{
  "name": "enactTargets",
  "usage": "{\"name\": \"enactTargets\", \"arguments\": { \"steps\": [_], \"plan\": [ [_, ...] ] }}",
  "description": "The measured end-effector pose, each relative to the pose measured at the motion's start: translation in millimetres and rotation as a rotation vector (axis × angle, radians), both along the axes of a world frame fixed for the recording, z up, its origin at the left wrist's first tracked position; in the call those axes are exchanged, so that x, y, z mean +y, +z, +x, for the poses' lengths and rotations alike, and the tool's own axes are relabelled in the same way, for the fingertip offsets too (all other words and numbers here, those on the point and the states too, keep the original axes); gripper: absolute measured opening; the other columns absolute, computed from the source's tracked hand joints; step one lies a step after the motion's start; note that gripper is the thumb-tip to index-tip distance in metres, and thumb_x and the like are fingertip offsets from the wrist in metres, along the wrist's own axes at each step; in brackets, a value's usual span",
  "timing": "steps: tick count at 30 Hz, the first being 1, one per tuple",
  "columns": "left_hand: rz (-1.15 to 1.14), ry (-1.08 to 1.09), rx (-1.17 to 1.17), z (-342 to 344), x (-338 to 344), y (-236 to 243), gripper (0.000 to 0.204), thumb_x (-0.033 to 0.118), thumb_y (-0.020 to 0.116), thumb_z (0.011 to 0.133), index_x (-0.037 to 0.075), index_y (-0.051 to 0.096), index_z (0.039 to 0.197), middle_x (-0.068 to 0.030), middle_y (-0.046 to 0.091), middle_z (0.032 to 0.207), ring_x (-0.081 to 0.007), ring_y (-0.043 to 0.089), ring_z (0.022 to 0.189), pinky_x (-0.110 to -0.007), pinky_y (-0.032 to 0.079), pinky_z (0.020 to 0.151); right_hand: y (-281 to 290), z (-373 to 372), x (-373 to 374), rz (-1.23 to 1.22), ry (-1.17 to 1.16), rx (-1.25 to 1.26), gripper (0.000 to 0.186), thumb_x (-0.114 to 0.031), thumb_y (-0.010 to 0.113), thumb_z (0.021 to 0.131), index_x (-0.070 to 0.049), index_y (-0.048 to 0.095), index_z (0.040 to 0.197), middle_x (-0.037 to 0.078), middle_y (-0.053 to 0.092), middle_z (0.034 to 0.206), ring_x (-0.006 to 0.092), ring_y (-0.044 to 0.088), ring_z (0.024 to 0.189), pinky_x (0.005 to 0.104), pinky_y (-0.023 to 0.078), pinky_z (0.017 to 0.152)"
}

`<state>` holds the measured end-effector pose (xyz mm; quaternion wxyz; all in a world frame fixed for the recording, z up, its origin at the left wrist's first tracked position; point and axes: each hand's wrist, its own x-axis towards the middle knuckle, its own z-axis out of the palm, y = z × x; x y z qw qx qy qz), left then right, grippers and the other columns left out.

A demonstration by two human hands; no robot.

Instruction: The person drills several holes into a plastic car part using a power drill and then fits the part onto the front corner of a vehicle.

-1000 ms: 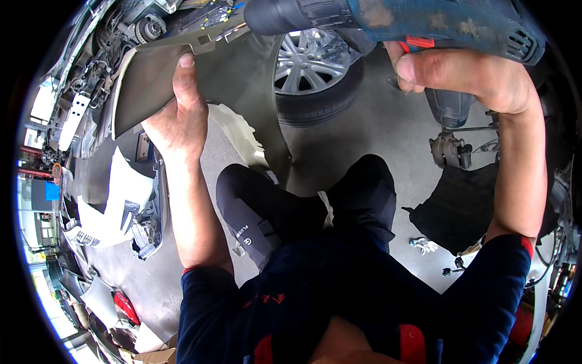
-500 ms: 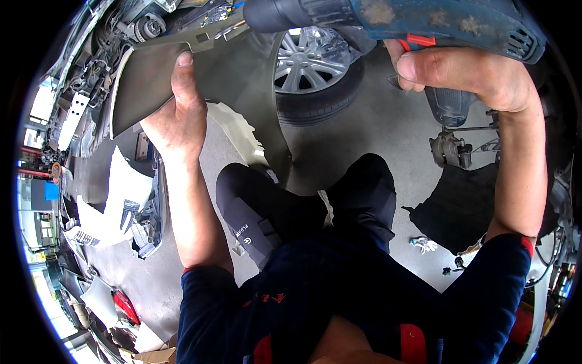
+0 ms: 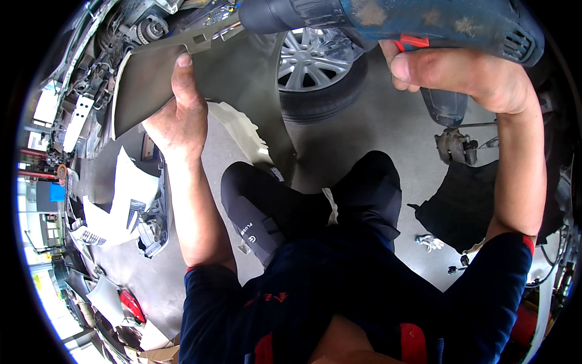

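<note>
My left hand grips the edge of a grey-olive car body panel, which looks like a fender. Its thumb lies on the face, and the fingers are hidden behind. A blue power drill with a black nose and red switch is held in my right hand, fingers wrapped round its handle near the switch. The silver bit points left at the panel's upper flange, beside a small square cutout. Whether the tip touches the metal is too fine to make out.
Beyond the panel a wheel lies on the floor. A cream torn-edged piece is near my knees. White bumper parts lie to the left, a black sheet and a glove to the right. A stripped car stands at far left.
The drill has shifted slightly left, along with the bit at the panel's flange. The floor and surroundings sit slightly further right in view. Both hands keep the same hold.
</note>
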<state>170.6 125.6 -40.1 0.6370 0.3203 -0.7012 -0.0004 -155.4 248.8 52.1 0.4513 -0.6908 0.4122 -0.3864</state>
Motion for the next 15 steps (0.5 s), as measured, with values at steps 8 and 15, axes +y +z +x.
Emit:
{"name": "enactTargets", "arguments": {
  "steps": [8,15],
  "plan": [
    [0.097,-0.018,-0.008,1.0,2.1,-1.9,0.036,0.031,0.067,0.102,-0.004,0.068,0.11,-0.0108,0.072,0.104,-0.0213,0.066,0.096,-0.033,0.05,0.09,-30.7,27.2,34.3,-0.582,-0.284,0.373,0.027,-0.012,0.084,0.085,-0.003,0.071,0.107,0.003,0.071,0.084,0.0135,0.068,0.078,0.0291,0.055,0.072],
    [0.112,0.056,-0.124,-15.8,18.6,6.9,0.032,0.028,0.065,0.104,-0.004,0.07,0.107,-0.0107,0.072,0.101,-0.021,0.065,0.092,-0.033,0.05,0.087,-83.4,25.7,48.3,-0.56,-0.37,0.159,0.028,-0.015,0.086,0.083,-0.004,0.071,0.103,0.004,0.071,0.087,0.0167,0.069,0.081,0.03,0.055,0.074]
  ]
}}
